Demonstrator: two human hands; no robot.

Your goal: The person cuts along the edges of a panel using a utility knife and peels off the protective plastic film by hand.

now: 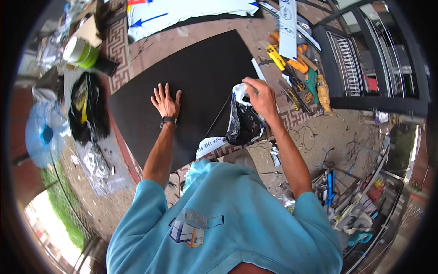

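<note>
My left hand (pixel 166 102) lies flat with its fingers spread on a large black panel (pixel 200 68), and a dark band circles that wrist. At the panel's right side my right hand (pixel 262 97) is closed on a crumpled plastic film (pixel 245 122), white on one face and shiny black on the other. The film hangs in folds below the fingers. A white printed strip (pixel 212 144) shows along the panel's near edge. From the film, a thin dark line slants across the panel toward this strip.
Hand tools, among them a green-handled one (pixel 311 84), lie on the right near a black metal frame (pixel 378 102). A white-and-green bucket (pixel 80 52), a black bag (pixel 86 107) and a clear blue bottle (pixel 45 133) are at left. A white sheet (pixel 191 13) lies beyond.
</note>
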